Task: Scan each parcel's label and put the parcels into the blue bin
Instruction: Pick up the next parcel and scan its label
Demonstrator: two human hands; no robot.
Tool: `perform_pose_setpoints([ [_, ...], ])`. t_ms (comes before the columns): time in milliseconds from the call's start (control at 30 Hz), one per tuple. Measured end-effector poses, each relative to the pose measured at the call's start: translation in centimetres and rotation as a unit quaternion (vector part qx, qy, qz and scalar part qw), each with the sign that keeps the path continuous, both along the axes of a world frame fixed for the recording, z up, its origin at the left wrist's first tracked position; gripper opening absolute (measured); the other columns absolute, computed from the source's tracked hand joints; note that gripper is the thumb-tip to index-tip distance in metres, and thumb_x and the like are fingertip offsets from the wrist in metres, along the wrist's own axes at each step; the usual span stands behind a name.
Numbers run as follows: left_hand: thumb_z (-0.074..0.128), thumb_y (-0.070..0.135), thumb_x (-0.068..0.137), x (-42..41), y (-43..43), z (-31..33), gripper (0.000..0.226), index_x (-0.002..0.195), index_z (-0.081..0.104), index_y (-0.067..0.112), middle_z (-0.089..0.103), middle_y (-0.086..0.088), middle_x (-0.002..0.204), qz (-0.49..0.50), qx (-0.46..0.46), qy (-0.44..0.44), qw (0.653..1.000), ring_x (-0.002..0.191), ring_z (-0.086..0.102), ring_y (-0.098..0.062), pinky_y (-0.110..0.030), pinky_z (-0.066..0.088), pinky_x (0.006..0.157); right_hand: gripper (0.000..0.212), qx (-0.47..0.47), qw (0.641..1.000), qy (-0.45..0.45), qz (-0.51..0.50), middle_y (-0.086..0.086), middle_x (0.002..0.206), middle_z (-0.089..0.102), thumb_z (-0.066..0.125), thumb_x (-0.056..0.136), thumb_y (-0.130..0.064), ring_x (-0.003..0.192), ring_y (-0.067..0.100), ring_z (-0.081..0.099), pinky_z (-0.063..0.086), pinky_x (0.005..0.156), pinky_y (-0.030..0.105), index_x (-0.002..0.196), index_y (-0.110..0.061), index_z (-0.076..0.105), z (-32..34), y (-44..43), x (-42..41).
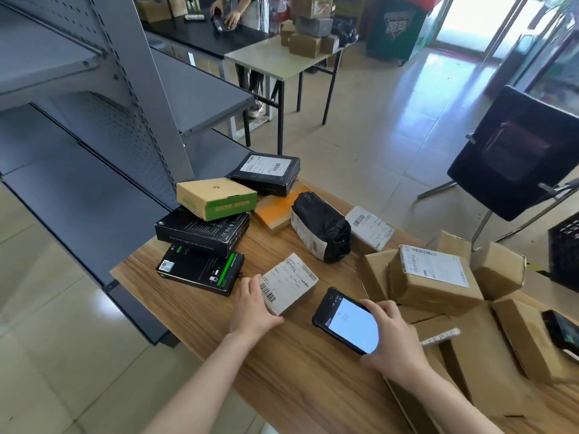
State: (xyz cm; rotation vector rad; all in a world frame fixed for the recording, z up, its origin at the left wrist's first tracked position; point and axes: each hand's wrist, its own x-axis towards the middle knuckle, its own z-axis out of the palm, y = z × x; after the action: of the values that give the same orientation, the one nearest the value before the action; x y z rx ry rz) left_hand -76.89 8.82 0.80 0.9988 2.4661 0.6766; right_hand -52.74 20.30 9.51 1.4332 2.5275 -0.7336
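Observation:
My left hand (252, 306) grips a small flat parcel (289, 281) by its near-left edge; the white label with its barcode faces up, and the parcel rests on the wooden table (219, 314). My right hand (393, 336) holds a handheld scanner (344, 322) with a lit white screen, just right of that parcel. Other parcels lie around: a black bagged parcel (322, 230), a white labelled parcel (369, 227), a labelled cardboard box (434, 277). No blue bin is in view.
Black and tan boxes (206, 220) are stacked at the table's far left by grey metal shelving (94, 120). Plain cardboard boxes (501, 339) crowd the right side. A black chair (517, 151) and dark crate (565, 249) stand right. A person works at a far table (275, 57).

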Motion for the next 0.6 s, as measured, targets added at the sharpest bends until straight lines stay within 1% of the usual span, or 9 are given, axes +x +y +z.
perform_pose_setpoints([
  [67,0.090,0.032,0.058,-0.8,-0.1,0.5,0.110,0.145,0.024,0.017,0.031,0.002,0.143,-0.052,0.019,0.006,0.998,0.132,0.029,-0.013,-0.027,0.031,0.111,0.107,0.049,0.997,-0.017,0.051,-0.010,0.138,0.032,0.084,0.059,-0.036,0.123,0.019,0.039,0.037,0.108,0.039,0.146,-0.040,0.022,0.6,0.5,-0.7],
  [133,0.090,0.027,0.059,-1.8,-0.2,1.2,0.111,0.147,0.023,0.017,0.030,0.004,0.147,-0.110,0.021,0.026,0.993,0.137,0.024,-0.013,-0.029,0.024,0.118,0.105,0.089,0.991,-0.031,0.095,-0.008,0.141,0.031,0.082,0.063,-0.039,0.128,0.018,0.036,0.032,0.110,0.037,0.146,-0.040,0.019,1.3,0.8,-1.5],
  [233,0.089,0.023,0.061,-3.0,-0.4,2.0,0.109,0.148,0.024,0.018,0.030,0.006,0.150,-0.161,0.030,0.055,0.985,0.140,0.021,-0.011,-0.026,0.020,0.118,0.100,0.137,0.981,-0.046,0.126,-0.005,0.145,0.031,0.079,0.069,-0.037,0.133,0.018,0.035,0.027,0.112,0.037,0.147,-0.040,0.017,2.4,1.1,-2.9],
  [333,0.087,0.019,0.062,-4.0,-0.4,2.7,0.106,0.147,0.025,0.018,0.031,0.006,0.149,-0.202,0.038,0.072,0.976,0.139,0.023,-0.011,-0.024,0.024,0.115,0.095,0.168,0.974,-0.067,0.137,-0.004,0.147,0.031,0.078,0.074,-0.035,0.134,0.019,0.035,0.026,0.114,0.039,0.148,-0.039,0.018,3.1,1.1,-4.1],
  [467,0.086,0.018,0.063,-4.7,-0.3,3.1,0.102,0.146,0.026,0.018,0.033,0.006,0.147,-0.239,0.044,0.084,0.966,0.138,0.025,-0.012,-0.029,0.033,0.114,0.093,0.193,0.966,-0.093,0.147,-0.002,0.147,0.032,0.076,0.076,-0.031,0.134,0.020,0.036,0.028,0.112,0.039,0.148,-0.037,0.018,3.2,1.0,-4.6],
  [600,0.085,0.016,0.063,-5.0,-0.3,3.3,0.100,0.145,0.027,0.020,0.032,0.007,0.147,-0.253,0.047,0.077,0.963,0.132,0.034,-0.013,-0.032,0.045,0.105,0.093,0.194,0.967,-0.101,0.133,-0.003,0.146,0.033,0.076,0.076,-0.034,0.131,0.020,0.038,0.031,0.109,0.037,0.148,-0.039,0.018,3.0,0.5,-4.2],
])
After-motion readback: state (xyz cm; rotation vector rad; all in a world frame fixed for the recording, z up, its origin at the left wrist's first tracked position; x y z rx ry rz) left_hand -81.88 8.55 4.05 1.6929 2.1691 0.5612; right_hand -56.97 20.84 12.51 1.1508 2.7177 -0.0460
